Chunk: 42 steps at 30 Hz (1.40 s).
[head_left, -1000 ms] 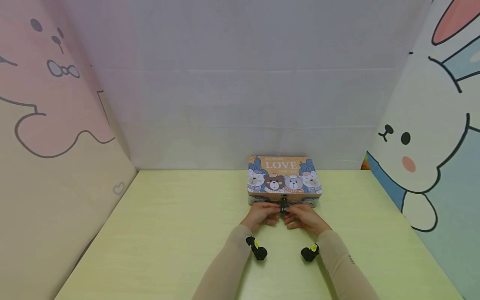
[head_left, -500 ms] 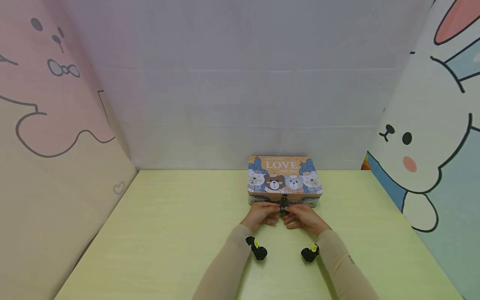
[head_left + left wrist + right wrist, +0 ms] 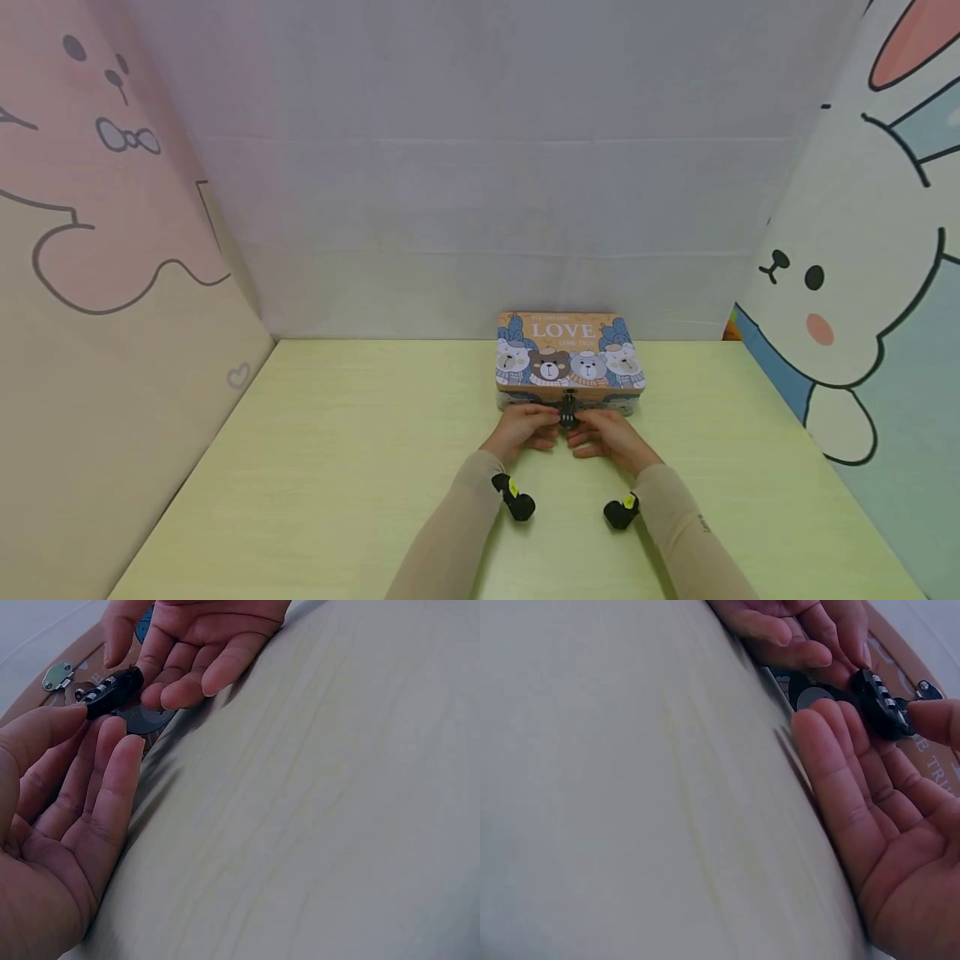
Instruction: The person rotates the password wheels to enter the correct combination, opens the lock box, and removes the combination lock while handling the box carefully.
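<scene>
A small black combination padlock (image 3: 567,413) with number dials hangs at the front of a tin box (image 3: 570,354) printed with bears and "LOVE". My left hand (image 3: 521,431) pinches one end of the padlock (image 3: 112,691) between thumb and index finger. From the other side, my right hand (image 3: 611,437) holds the opposite end at its fingertips. In the left wrist view its thumb (image 3: 120,634) stands slightly off the dials. The remaining fingers of both hands are loosely bent beneath the lock. Its silver hasp (image 3: 58,676) shows on the box front.
The box stands at the back of a pale yellow table (image 3: 360,467), close to a white back wall (image 3: 480,208). Printed cartoon panels rise on both sides, with a rabbit (image 3: 832,333) on the right. A black wrist camera (image 3: 517,504) sits at each cuff.
Both hands stay at the padlock. The right wrist and its fingertips have shifted very slightly. The box has not moved.
</scene>
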Available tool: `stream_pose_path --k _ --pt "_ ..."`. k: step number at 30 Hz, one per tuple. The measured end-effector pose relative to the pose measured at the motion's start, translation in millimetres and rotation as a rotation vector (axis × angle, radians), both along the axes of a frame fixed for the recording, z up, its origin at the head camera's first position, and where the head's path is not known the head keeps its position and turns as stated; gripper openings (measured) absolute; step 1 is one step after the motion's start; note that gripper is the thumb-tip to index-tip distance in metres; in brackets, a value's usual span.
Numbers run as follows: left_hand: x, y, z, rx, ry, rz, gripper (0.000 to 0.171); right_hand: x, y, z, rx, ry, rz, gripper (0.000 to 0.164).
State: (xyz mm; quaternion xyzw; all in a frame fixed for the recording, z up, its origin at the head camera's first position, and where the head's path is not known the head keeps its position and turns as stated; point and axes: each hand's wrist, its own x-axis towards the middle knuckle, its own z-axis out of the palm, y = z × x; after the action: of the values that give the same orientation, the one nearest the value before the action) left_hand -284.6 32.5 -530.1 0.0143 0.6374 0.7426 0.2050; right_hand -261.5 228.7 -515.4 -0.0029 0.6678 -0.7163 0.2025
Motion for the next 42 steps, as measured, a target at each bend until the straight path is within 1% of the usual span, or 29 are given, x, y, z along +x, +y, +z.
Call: stream_pose_path --k 7,16,22,28,42 --pt "0.1 0.1 1.2 -0.008 -0.014 0.007 0.023 0.9 1.8 -2.4 -0.057 0.029 0.047 0.023" --pt "0.6 0.9 2.6 -0.014 -0.019 0.01 0.023 0.0 1.6 -5.0 -0.056 0.039 0.035 0.032" --pt "-0.2 1.7 1.3 -0.009 -0.022 0.008 0.022 0.2 1.2 -4.5 -0.044 0.046 0.041 0.034" --pt "0.7 1.4 3.2 -0.014 -0.015 0.008 0.021 -0.5 1.7 -4.5 -0.034 0.044 0.052 0.034" --pt "1.4 0.1 3.7 -0.014 -0.023 0.002 0.021 -0.5 -0.9 -2.1 0.002 0.038 0.038 0.026"
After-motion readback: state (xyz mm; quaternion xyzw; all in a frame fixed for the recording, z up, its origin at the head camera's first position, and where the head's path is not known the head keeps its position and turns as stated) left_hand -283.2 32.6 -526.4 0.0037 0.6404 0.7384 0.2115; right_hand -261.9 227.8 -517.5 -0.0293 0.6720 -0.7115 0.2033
